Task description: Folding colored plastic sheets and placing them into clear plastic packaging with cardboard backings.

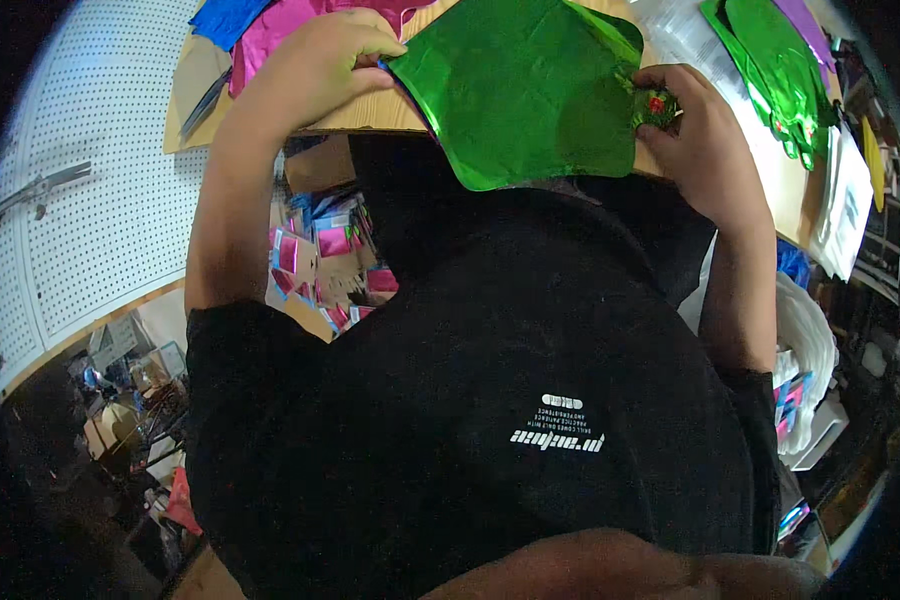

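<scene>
— Two hands up top, both on the same thing?
— Yes. The left hand [315, 62], upper left of centre, is curled shut, fingers pinching the left corner of a green foil balloon [520, 90]. The right hand [695, 125], upper right, is closed on the balloon's right edge, where a small crumpled tail [653, 106] with a red spot sits between its fingertips.
— And the balloon?
— Flat and uninflated, spread between the two hands at top centre. Its upper part lies on the wooden table [370, 112]; its lower edge hangs over the table's near rim, above the person's black shirt [470, 400].
— What's around?
— Just beyond the left hand, pink foil [280, 25] and blue foil [225, 15] lie on the table. More green foil pieces [780, 70] sit at the upper right, with white paper [840, 200] beside them. Below the table, left of centre, a cardboard box [320, 265] holds small pink packets. A white pegboard [90, 200] fills the left side.
</scene>
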A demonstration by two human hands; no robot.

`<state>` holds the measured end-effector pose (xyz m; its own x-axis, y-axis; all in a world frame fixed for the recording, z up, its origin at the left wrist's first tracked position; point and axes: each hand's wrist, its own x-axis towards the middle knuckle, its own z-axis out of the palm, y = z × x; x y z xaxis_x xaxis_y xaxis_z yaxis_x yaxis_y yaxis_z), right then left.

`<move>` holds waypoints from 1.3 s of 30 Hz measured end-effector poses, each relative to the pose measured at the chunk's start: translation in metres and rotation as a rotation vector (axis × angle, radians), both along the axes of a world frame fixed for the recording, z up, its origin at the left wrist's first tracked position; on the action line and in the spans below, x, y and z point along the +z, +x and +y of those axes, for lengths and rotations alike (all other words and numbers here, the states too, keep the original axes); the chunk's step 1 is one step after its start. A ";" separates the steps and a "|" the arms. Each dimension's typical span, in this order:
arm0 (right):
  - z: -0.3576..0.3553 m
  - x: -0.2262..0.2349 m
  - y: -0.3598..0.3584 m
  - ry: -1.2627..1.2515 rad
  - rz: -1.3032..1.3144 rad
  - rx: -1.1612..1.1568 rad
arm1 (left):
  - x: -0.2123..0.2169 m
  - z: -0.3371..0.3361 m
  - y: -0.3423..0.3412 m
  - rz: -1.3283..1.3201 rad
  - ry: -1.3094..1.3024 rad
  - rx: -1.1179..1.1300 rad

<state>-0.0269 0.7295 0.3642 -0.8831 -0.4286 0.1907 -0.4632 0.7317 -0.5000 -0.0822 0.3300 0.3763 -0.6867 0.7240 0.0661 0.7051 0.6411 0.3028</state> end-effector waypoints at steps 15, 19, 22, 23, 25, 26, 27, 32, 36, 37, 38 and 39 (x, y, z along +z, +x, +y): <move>0.003 -0.010 0.001 -0.131 -0.156 -0.087 | -0.017 -0.018 0.000 0.056 -0.044 0.024; 0.005 -0.019 -0.002 -0.439 -0.297 -0.188 | -0.016 -0.014 0.003 0.093 -0.001 0.033; 0.006 -0.027 -0.010 -0.396 -0.353 -0.290 | -0.017 -0.016 0.004 0.122 -0.009 0.023; 0.004 -0.028 -0.010 -0.395 -0.353 -0.293 | -0.018 -0.015 0.005 0.094 -0.017 0.036; 0.000 -0.029 -0.010 -0.427 -0.381 -0.345 | -0.018 -0.016 0.005 0.064 -0.024 0.048; 0.001 -0.030 -0.011 -0.425 -0.379 -0.350 | -0.018 -0.015 0.005 0.058 -0.019 0.050; 0.002 -0.034 -0.011 -0.437 -0.360 -0.348 | -0.017 -0.015 0.004 0.051 -0.015 0.051; 0.003 -0.035 -0.010 -0.457 -0.374 -0.366 | -0.018 -0.015 0.005 0.047 -0.008 0.050; 0.002 -0.039 -0.009 -0.486 -0.351 -0.369 | -0.017 -0.013 0.005 0.064 -0.030 0.029; 0.001 -0.038 -0.008 -0.519 -0.352 -0.402 | -0.015 -0.012 0.006 0.066 -0.031 0.029; 0.002 -0.038 -0.007 -0.519 -0.349 -0.403 | -0.011 -0.010 0.006 0.044 -0.028 0.026; 0.005 -0.038 -0.006 -0.536 -0.346 -0.406 | -0.008 -0.007 0.006 0.023 -0.025 0.021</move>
<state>-0.0329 0.7343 0.3257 -0.9992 0.0164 -0.0352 0.0388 0.4269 -0.9035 -0.0762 0.3235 0.3686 -0.7005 0.7108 0.0644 0.6979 0.6633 0.2702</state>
